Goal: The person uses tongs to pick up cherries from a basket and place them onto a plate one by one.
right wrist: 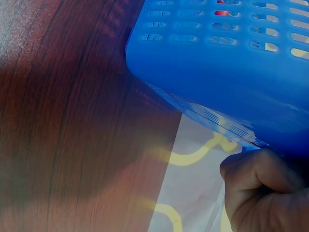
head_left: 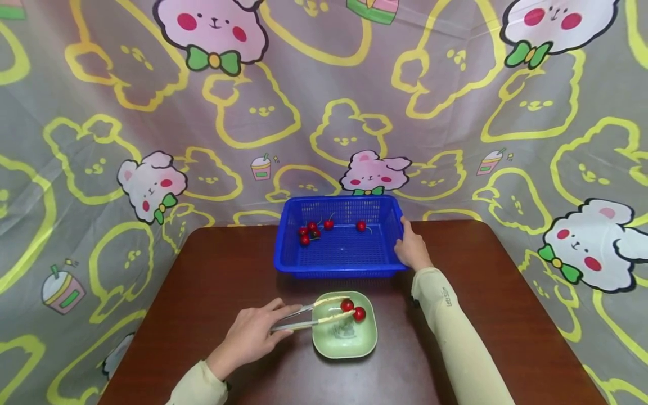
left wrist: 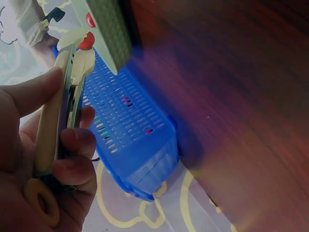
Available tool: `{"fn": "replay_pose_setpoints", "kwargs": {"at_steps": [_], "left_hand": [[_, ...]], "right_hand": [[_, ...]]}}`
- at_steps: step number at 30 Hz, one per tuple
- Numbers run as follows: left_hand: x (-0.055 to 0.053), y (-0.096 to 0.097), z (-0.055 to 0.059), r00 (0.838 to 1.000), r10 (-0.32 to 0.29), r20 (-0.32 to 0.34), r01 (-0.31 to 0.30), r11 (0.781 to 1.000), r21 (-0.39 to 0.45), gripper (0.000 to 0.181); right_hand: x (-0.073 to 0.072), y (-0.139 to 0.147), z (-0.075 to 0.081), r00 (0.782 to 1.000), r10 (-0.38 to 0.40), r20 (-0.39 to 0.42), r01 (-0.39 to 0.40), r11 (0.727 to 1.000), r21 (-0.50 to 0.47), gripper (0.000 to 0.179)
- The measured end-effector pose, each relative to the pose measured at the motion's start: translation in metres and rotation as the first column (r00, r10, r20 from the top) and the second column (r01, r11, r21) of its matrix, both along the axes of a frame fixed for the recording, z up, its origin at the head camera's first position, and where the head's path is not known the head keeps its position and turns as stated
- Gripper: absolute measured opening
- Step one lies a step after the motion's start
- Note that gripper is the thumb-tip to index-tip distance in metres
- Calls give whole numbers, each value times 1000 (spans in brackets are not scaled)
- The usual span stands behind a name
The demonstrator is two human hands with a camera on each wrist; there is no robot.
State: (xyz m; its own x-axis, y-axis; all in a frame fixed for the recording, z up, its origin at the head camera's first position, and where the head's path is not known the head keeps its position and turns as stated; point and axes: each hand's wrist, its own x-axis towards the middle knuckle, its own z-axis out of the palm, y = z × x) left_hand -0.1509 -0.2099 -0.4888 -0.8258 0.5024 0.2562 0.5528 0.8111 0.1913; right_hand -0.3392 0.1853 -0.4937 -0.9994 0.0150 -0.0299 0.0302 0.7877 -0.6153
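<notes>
My left hand (head_left: pixel 253 332) holds a pair of tongs (head_left: pixel 298 324) with pale yellow tips, seen close up in the left wrist view. The tips reach over a light green square dish (head_left: pixel 344 349). One cherry (head_left: pixel 347 305) sits between the tips, and another cherry (head_left: pixel 359 314) lies right by the end of the nearer tip. Behind the dish stands a blue plastic basket (head_left: pixel 344 267), and my right hand (head_left: pixel 414 249) grips its right rim. Inside the basket are several red cherries (head_left: pixel 312 226) with stems, mostly gathered on the left; a single cherry (head_left: pixel 361 225) lies farther right.
Everything stands on a dark brown wooden table (head_left: pixel 223 270). A grey cloth (head_left: pixel 298 107) with yellow outlines and cartoon animals hangs behind and at both sides. The basket is near the table's back edge, with the dish in front of it.
</notes>
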Motion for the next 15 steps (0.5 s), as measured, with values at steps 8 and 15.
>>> {"fn": "replay_pose_setpoints", "kwargs": {"at_steps": [8,15], "left_hand": [[0,0,-7,1000,22,9,-22,1000,-5,48],[-1,0,-10,999,39,27,-38,999,-9,47]], "right_hand": [[0,0,-2,1000,-4,-6,4,1000,8,70],[0,0,-2,1000,-4,-3,4,1000,11,70]]}}
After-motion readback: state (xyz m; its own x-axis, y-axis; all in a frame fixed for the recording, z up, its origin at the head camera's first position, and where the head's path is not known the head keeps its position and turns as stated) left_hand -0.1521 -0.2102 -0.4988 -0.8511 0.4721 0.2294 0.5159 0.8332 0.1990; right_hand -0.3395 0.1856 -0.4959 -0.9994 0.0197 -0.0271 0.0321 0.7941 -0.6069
